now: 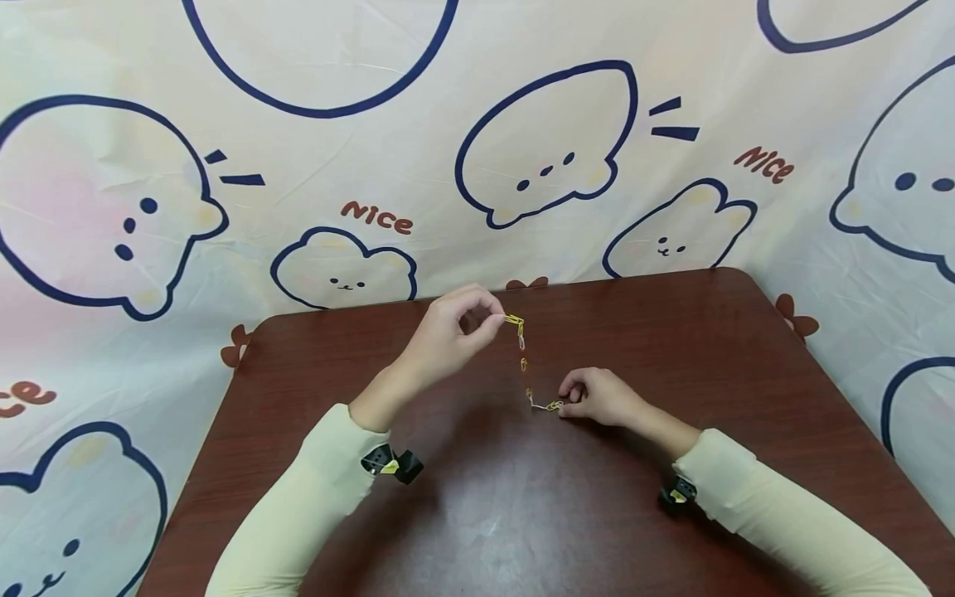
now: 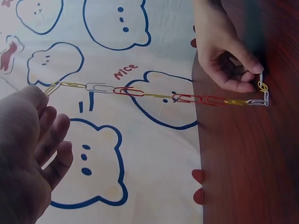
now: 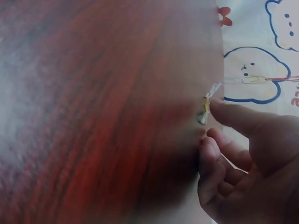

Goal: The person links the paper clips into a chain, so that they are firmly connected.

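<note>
A chain of linked paper clips (image 2: 212, 100), coloured yellow, white and red, hangs between the two hands. My left hand (image 1: 455, 330) is raised over the back of the table and pinches the yellow clip (image 2: 52, 87) at the chain's upper end. Lower down, the chain bends at a white clip (image 2: 256, 102) close to the tabletop and runs on to the right. My right hand (image 1: 606, 398) holds that lower end at a white clip (image 2: 261, 77) by the thumb, just above the table. The fingers partly hide this end in the right wrist view.
The dark red-brown wooden table (image 1: 507, 514) has a glossy top and rounded back corners. Behind and beside it hangs a pale cloth (image 1: 418, 166) printed with blue-outlined cartoon animals. Each sleeve cuff carries a small black camera, one being the left wrist camera (image 1: 391, 464).
</note>
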